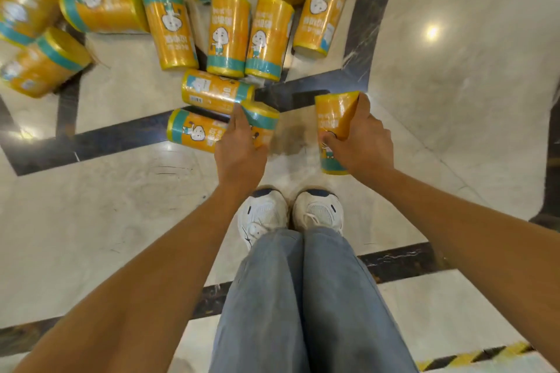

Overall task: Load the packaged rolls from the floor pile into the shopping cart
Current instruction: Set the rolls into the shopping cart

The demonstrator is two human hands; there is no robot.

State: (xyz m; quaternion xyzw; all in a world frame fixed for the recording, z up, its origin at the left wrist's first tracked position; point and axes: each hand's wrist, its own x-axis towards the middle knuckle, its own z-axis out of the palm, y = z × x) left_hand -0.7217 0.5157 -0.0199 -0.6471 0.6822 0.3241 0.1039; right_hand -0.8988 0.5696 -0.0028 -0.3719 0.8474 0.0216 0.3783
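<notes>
Left grip (239, 147): clamped on a yellow roll (263, 123)
Right grip (362, 142): clamped on a second roll (333, 116)
Pile (228, 33): more rolls strewn on floor (454, 106)

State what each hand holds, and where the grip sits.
Right hand: a roll, round its middle. Left hand: another roll, round its lower half.

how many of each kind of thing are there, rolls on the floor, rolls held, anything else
floor rolls: 13 clear; the blurred top-left corner may hide another
held rolls: 2, one in the left hand, one in the right hand
shoes: 2
total: 17
</notes>
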